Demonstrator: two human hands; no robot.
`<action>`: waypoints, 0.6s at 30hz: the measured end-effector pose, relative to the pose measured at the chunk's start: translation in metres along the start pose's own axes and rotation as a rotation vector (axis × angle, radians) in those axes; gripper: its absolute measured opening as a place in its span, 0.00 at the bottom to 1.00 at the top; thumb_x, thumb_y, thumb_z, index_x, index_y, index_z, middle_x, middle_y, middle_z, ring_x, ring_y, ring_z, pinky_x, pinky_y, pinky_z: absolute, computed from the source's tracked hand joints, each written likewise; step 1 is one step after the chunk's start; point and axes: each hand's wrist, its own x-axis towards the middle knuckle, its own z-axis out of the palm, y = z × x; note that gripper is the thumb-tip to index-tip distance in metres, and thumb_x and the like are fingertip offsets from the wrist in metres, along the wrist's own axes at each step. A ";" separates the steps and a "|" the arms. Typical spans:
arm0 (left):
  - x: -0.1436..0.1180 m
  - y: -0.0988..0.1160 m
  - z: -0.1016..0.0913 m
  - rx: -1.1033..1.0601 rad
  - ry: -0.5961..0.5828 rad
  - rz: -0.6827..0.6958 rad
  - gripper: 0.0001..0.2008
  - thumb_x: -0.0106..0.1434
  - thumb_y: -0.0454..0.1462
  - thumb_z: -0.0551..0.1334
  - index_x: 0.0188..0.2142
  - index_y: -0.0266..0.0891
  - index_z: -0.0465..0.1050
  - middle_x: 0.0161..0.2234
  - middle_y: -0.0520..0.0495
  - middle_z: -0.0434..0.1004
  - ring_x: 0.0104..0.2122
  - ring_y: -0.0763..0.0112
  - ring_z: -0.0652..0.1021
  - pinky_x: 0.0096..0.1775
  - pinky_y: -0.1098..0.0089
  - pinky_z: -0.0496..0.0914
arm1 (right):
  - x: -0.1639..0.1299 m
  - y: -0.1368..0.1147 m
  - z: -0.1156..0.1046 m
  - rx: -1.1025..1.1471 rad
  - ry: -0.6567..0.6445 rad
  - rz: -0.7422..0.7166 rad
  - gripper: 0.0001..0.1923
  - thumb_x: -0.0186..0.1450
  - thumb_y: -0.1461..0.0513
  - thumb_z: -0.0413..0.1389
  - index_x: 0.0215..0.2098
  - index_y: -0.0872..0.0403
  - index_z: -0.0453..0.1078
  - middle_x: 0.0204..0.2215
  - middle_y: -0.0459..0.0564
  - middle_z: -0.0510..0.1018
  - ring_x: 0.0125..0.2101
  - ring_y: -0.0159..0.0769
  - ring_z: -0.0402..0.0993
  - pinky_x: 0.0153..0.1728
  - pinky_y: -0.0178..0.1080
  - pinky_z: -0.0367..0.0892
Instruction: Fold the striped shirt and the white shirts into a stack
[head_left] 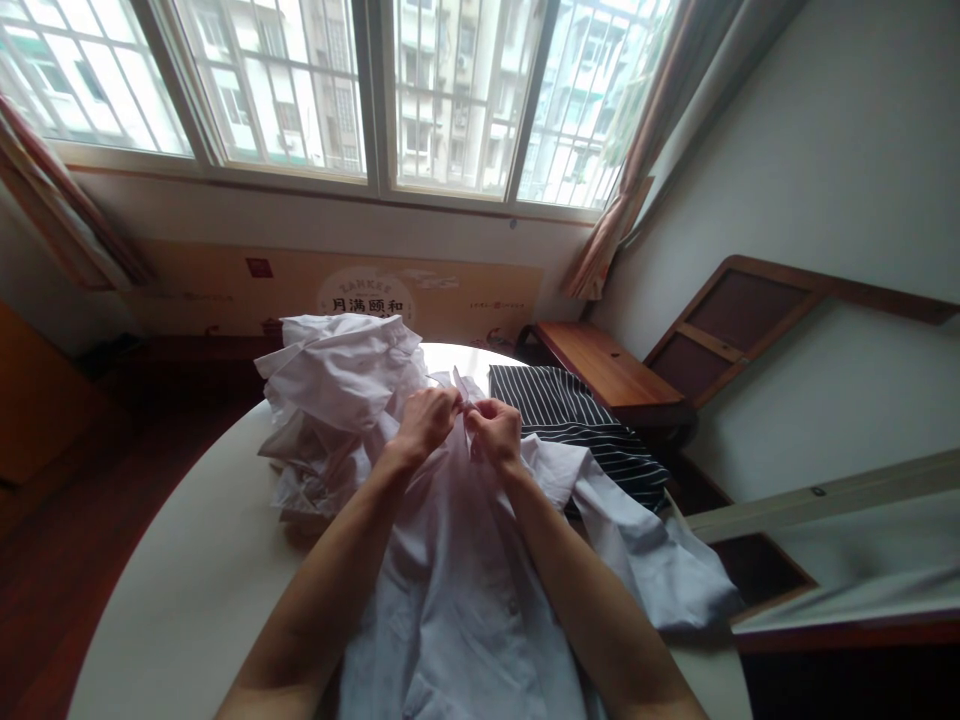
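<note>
A white shirt (465, 590) lies spread over the round table, its front toward me and one sleeve (645, 540) stretched out to the right. At the shirt's collar end both of my hands meet. My left hand (431, 418) is closed, its fingers pinching the fabric by the collar. Close beside it my right hand (495, 428) also pinches the shirt's edge between thumb and fingers. Whether a button sits between the fingertips I cannot make out. Lower down the front a small button (513, 606) shows.
A heap of crumpled white clothes (337, 400) stands on the white table (187, 580) at left. Black-and-white striped fabric (577, 420) lies at right. Beyond are a wooden bench or chair (607, 365), a long printed box (442, 290) and barred windows (457, 100).
</note>
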 end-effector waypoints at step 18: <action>-0.004 0.008 -0.003 0.004 0.068 0.011 0.15 0.67 0.41 0.51 0.39 0.38 0.75 0.35 0.39 0.78 0.37 0.60 0.77 0.38 0.67 0.65 | 0.011 -0.006 -0.017 0.457 -0.254 0.144 0.15 0.55 0.55 0.56 0.28 0.58 0.76 0.22 0.49 0.78 0.23 0.35 0.74 0.26 0.37 0.71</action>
